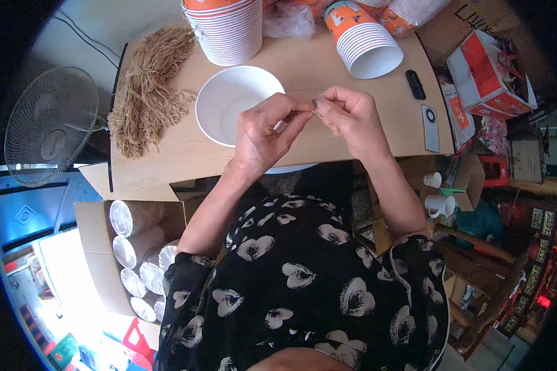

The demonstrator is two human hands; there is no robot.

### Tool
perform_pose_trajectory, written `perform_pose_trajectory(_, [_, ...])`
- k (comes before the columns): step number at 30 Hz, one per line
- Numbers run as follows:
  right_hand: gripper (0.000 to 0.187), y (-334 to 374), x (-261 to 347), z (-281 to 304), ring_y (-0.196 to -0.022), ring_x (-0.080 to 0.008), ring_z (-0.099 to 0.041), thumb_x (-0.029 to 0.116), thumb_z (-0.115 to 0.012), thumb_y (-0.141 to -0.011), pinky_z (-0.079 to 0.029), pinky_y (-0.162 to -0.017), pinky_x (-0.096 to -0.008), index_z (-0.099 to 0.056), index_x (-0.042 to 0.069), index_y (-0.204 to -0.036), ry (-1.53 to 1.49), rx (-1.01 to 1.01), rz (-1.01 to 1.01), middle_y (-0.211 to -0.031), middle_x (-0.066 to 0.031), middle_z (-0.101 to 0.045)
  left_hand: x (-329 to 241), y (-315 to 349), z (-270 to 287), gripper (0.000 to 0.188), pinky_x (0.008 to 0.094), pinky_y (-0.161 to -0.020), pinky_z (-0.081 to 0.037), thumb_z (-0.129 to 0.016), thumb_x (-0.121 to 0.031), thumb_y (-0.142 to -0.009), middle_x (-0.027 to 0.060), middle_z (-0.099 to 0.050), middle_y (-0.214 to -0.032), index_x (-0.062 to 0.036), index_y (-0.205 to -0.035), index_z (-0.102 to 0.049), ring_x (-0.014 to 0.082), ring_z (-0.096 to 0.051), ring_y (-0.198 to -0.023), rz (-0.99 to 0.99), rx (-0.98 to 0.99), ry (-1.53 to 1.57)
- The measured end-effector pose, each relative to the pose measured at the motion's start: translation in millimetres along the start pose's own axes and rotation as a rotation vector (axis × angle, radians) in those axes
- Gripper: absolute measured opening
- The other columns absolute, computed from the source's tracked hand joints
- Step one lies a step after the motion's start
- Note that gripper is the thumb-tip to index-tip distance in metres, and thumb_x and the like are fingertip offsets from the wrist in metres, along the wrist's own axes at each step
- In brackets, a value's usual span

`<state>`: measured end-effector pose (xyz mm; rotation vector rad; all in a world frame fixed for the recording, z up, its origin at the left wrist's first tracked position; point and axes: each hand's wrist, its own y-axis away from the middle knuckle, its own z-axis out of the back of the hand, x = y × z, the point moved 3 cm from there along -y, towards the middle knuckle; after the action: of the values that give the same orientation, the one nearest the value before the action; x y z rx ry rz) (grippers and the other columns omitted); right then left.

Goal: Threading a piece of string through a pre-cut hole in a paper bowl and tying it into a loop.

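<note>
Both my hands meet above the table [179, 164], just right of a white paper bucket [220, 102] whose open mouth faces up. My left hand [263, 130] is closed in a pinch, thumb against fingers, overlapping the bucket's right rim. Fingertip to fingertip with it, my right hand [353, 117] pinches too. A thin tan cord [318, 114] shows in small part between the fingertips; most of it is hidden. At the left lies a large heap of tan cords [151, 86].
Nested orange-and-white paper buckets [229, 37] stand at the back; another stack [362, 46] lies on its side. A phone [431, 128] and a black object [415, 85] lie at the right. Below left, a carton [96, 247] holds wrapped stacks. A fan [52, 127] stands left.
</note>
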<state>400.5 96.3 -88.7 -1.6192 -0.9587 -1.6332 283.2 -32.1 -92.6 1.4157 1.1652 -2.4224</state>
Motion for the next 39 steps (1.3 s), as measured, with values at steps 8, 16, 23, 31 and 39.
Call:
perform_pose_trajectory(8, [0.015,-3,1,3,-0.06,-0.0009,-0.04,0.015,-0.061,-0.098,-0.028,-0.051,-0.0182,-0.065,0.0,-0.101,0.069,0.06,-0.041,-0.071,0.0064,-0.049,-1,-2,5,0.01,0.0296,-0.062,-0.055,-0.075,-0.001,-0.084,0.0065,-0.069,-0.083,-0.0013,-0.093,-0.069,0.0158,-0.067,-0.07,0.015,0.01,-0.044])
perform_pose_trajectory(16, [0.018,-1,10,8,-0.063,-0.002,-0.044,0.016,-0.066,-0.095,-0.033,-0.054,-0.0182,-0.067,0.0,-0.105,0.071,0.036,0.163,-0.076,0.0053,-0.054,21,-2,13,0.014,0.0238,-0.072,-0.053,-0.068,-0.01,-0.096,0.0052,-0.07,-0.092,0.0035,-0.1,-0.068,0.0109,-0.066,-0.081,0.609,0.197,0.588])
perform_pose_trajectory(23, [0.022,12,14,-4,-0.058,-0.0031,-0.04,-0.001,-0.078,-0.079,-0.033,-0.051,-0.0216,-0.068,0.004,-0.098,0.506,-0.072,0.471,-0.085,0.0015,-0.061,23,-1,4,0.023,0.0234,-0.077,-0.056,-0.067,-0.007,-0.095,0.0094,-0.072,-0.098,0.0044,-0.115,-0.066,0.0132,-0.069,-0.088,0.73,0.137,0.697])
perform_pose_trajectory(31, [0.009,11,1,-7,-0.068,-0.0064,-0.055,-0.003,-0.07,-0.088,-0.043,-0.057,-0.0214,-0.064,0.0,-0.094,0.416,-0.152,0.544,-0.082,-0.0026,-0.06,28,4,-3,0.02,0.0258,-0.083,-0.057,-0.068,-0.002,-0.093,0.0111,-0.072,-0.1,0.0058,-0.111,-0.068,0.0157,-0.07,-0.089,0.694,0.125,0.687])
perform_pose_trajectory(39, [0.01,11,-10,-2,-0.075,-0.0052,-0.057,0.007,-0.066,-0.095,-0.046,-0.068,-0.0202,-0.065,-0.003,-0.096,0.159,-0.097,0.209,-0.085,0.0,-0.062,27,4,-6,0.016,0.0267,-0.082,-0.057,-0.068,-0.001,-0.092,0.0112,-0.071,-0.1,0.0061,-0.106,-0.068,0.0169,-0.071,-0.087,0.757,0.084,0.753])
